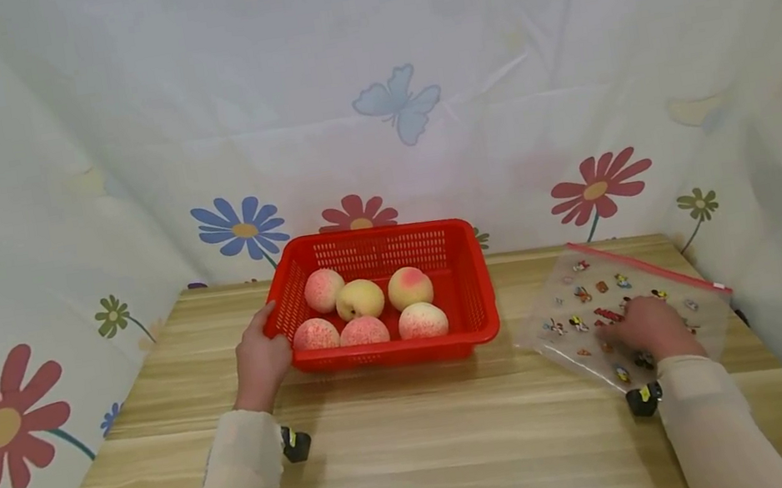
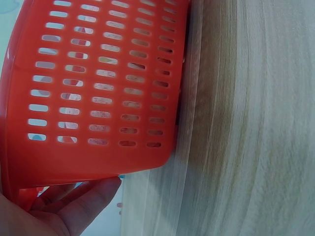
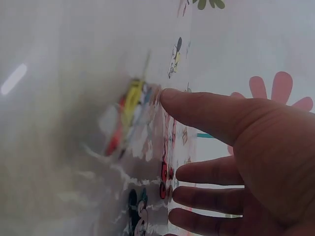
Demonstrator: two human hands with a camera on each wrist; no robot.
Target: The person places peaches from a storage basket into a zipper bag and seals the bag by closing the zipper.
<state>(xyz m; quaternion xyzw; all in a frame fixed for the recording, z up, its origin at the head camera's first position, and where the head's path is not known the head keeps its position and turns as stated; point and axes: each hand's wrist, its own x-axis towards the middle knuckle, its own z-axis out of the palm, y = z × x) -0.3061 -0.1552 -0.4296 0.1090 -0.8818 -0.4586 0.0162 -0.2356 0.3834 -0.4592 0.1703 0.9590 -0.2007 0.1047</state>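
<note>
A red plastic basket (image 1: 476,282) with slotted walls stands on the table, several peaches (image 1: 360,299) inside it. At its left end my left hand (image 1: 261,363) grips the rim. The left wrist view shows the left fingers (image 2: 93,204) tucked at the basket's end, beside the slotted wall (image 2: 98,93). A clear zip bag (image 1: 558,295) printed with small cartoon figures lies flat to the right of the basket. My right hand (image 1: 654,327) rests its fingertips on the bag. In the right wrist view, the thumb (image 3: 206,110) and fingers are extended against the plastic.
The bag's red zip strip (image 1: 648,266) runs along its far right edge. A pale wood-grain table (image 1: 468,452) lies under everything. White fabric (image 1: 303,63) printed with flowers and a butterfly encloses the back and both sides.
</note>
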